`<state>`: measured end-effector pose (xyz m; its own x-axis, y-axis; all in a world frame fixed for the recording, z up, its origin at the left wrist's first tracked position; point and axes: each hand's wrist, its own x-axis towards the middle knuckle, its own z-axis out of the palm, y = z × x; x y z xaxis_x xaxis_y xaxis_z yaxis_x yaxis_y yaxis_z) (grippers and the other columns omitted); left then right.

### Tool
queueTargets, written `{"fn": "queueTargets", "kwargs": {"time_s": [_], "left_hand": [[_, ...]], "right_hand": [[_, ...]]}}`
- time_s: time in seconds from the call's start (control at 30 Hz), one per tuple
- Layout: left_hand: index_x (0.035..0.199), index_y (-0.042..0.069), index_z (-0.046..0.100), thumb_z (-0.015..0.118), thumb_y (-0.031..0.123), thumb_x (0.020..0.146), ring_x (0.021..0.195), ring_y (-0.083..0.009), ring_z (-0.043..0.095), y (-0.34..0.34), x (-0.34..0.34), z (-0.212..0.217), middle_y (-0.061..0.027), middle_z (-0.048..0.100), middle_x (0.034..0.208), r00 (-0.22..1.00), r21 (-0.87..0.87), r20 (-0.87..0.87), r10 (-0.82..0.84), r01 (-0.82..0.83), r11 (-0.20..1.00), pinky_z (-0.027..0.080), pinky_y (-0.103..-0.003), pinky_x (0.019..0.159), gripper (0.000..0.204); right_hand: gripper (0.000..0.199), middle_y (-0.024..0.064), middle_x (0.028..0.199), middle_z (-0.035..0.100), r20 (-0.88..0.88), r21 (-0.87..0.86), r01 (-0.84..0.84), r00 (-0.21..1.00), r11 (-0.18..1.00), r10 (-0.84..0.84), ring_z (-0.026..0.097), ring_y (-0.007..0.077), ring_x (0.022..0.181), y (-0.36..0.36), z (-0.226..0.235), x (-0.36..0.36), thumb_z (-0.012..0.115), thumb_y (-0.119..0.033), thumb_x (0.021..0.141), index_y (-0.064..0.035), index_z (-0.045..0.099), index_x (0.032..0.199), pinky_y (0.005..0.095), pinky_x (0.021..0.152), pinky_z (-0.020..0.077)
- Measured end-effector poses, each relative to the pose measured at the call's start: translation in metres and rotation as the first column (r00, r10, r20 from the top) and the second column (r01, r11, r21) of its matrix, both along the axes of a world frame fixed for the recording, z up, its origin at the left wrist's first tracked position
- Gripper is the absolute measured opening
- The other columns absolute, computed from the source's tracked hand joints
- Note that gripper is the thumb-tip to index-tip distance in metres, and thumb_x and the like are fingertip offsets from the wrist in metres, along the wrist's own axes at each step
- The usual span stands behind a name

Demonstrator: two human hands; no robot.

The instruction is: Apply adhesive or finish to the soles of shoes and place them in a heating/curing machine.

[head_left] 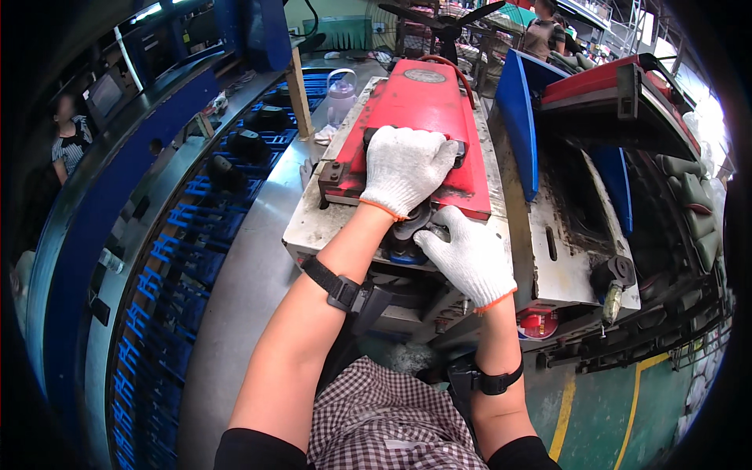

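My left hand (409, 168), in a white knit glove with an orange cuff, lies over a dark handle (460, 149) on the front of a red machine cover (427, 98). Its fingers curl over the far side, where their tips are hidden. Below and to the right, my right hand (470, 254), gloved alike, is at the machine's front edge. Its thumb stands apart from the curled fingers and reaches a dark rounded piece (409, 225). That piece sits under the front of the cover, with a blue part (407, 257) beneath it; my left wrist partly covers it.
At the right stands a similar machine with its red lid (591, 82) raised and a blue side panel (523, 125). A metal ledge (247, 258) and a rack with blue slats (168, 313) run along the left. A purple jug (341, 98) stands behind. Other people are farther off.
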<state>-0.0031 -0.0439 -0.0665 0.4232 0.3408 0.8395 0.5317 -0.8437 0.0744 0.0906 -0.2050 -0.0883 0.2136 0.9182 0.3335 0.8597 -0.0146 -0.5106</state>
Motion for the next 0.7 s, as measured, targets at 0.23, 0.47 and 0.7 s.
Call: {"fn": "queueTargets", "kwargs": {"time_s": [0.23, 0.47, 0.7], "left_hand": [[0.078, 0.014, 0.075, 0.068, 0.033, 0.094, 0.069, -0.0318, 0.069, 0.001, -0.001, 0.000, -0.0085, 0.070, 0.071, 1.000, -0.007, 0.021, -0.008, 0.008, 1.000, 0.048, -0.045, 0.067, 0.025], [0.088, 0.011, 0.078, 0.074, 0.020, 0.087, 0.079, -0.0302, 0.071, -0.004, -0.012, -0.004, -0.0086, 0.074, 0.082, 0.972, -0.031, 0.191, -0.137, 0.146, 0.989, 0.053, -0.046, 0.075, 0.010], [0.117, 0.013, 0.074, 0.076, 0.016, 0.083, 0.111, -0.0304, 0.067, -0.020, -0.034, -0.014, -0.0084, 0.072, 0.109, 0.977, -0.002, 0.172, -0.128, 0.130, 0.992, 0.038, -0.054, 0.118, 0.034]], "right_hand": [[0.044, 0.0196, 0.096, 0.077, 0.063, -0.030, 0.015, 0.998, 0.999, -0.013, 0.075, 0.0376, 0.091, -0.001, 0.005, -0.001, 0.075, -0.045, 0.090, -0.0081, 0.070, 0.113, 0.0460, 0.082, 0.0578], [0.046, 0.0215, 0.097, 0.076, 0.018, -0.062, 0.019, 1.000, 0.998, -0.018, 0.075, 0.0399, 0.093, 0.000, 0.002, 0.000, 0.074, -0.047, 0.091, -0.0074, 0.069, 0.114, 0.0480, 0.081, 0.0576], [0.046, 0.0243, 0.099, 0.075, 0.023, -0.078, 0.005, 1.000, 0.997, -0.003, 0.073, 0.0436, 0.095, -0.002, 0.007, 0.001, 0.073, -0.047, 0.091, -0.0052, 0.066, 0.109, 0.0497, 0.081, 0.0571]]}}
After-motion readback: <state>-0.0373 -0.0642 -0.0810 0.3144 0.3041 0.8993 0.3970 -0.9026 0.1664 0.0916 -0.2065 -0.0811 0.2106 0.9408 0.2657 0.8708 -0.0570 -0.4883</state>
